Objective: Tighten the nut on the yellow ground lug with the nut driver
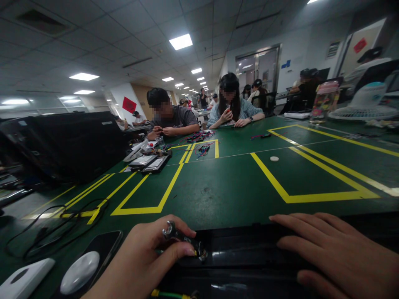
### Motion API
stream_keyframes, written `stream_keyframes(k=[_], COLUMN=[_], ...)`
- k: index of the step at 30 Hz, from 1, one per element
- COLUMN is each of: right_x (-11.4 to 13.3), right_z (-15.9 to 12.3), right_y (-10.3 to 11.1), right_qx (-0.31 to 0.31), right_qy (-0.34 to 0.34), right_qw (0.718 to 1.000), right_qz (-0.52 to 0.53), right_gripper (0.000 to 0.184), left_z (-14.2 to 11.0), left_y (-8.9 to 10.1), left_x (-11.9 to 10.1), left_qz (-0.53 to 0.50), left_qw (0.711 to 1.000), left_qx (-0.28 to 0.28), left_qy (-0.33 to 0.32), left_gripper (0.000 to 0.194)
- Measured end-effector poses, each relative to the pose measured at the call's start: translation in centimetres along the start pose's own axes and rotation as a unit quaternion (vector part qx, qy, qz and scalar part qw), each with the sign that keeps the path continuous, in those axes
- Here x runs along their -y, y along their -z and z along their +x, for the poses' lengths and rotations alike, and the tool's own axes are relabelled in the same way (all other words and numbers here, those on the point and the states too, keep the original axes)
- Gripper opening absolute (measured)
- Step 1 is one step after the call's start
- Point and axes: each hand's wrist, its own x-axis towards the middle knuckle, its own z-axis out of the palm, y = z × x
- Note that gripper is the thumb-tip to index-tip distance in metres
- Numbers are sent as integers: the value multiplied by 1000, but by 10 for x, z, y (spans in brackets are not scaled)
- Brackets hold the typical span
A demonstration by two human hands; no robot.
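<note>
Silvery at its forked end and darker along its short, lettered body, the wrench (pixel 183 238) lies slantwise at the near edge of the green counter (pixel 212 187), its far end just over a glossy black panel (pixel 237 245). Yellow tape (pixel 327 197) marks out boxes on the counter, and a small white disc (pixel 274 158) sits inside one of them. To the left are a white mouse (pixel 80 272) on a dark, flat slab (pixel 109 245), looped black cables (pixel 40 245), metal-topped drives (pixel 156 164) and a bulky black case (pixel 62 145). Two people, one in a grey shirt (pixel 183 118) and one in a patterned top (pixel 251 110), bend over small parts across the counter; beyond them the room runs back under square ceiling lights (pixel 181 42). The left hand (pixel 152 253) is curled, pinching the wrench between thumb and fingers. The right hand (pixel 339 249) is open, palm down with fingers loosely spread, over the black panel; whether the whole palm touches it, I cannot tell.
</note>
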Motion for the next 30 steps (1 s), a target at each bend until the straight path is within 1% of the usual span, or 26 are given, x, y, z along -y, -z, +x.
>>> stream_keyframes(k=[2, 3, 6, 8, 10, 13, 16, 20, 24, 26, 30], right_x=[8, 11, 17, 15, 9, -3, -10, -9, -5, -5, -6], right_z=[8, 13, 20, 17, 8, -7, -13, -9, -5, -6, -9], right_y=[0, -1, -1, -1, -1, 0, 2, 5, 6, 6, 5], right_qx=[-22, -26, -26, -27, -24, 3, 32, 48, 63, 61, 54], right_qy=[-34, -41, -43, -44, -38, 14, 63, 63, 59, 62, 69], right_qw=[998, 997, 997, 997, 998, 1000, 993, 990, 989, 989, 989], right_qz=[44, 53, 60, 59, 46, -23, -95, -116, -122, -122, -120], right_gripper=[60, 63, 66, 65, 60, 45, 45, 46, 45, 45, 46], left_z=[0, 0, 0, 1, 1, 1, 0, 1, 3, 3, 2], left_y=[1, 1, 3, 3, 3, 3, 4, 6, 6, 5, 3], left_x=[-5, -8, -17, -18, -18, -22, -31, -36, -29, -27, -29], left_qz=[3, 6, 18, 20, 20, 26, 26, 19, 7, 2, -3], left_qw=[1000, 1000, 999, 999, 1000, 999, 998, 998, 999, 999, 999], left_qx=[3, 5, 15, 16, 10, 18, 31, 34, 46, 51, 31], left_qy=[1, 5, 28, 27, 10, 13, 38, 41, 25, 15, 23], left_gripper=[14, 14, 11, 12, 13, 14, 12, 9, 11, 12, 13])
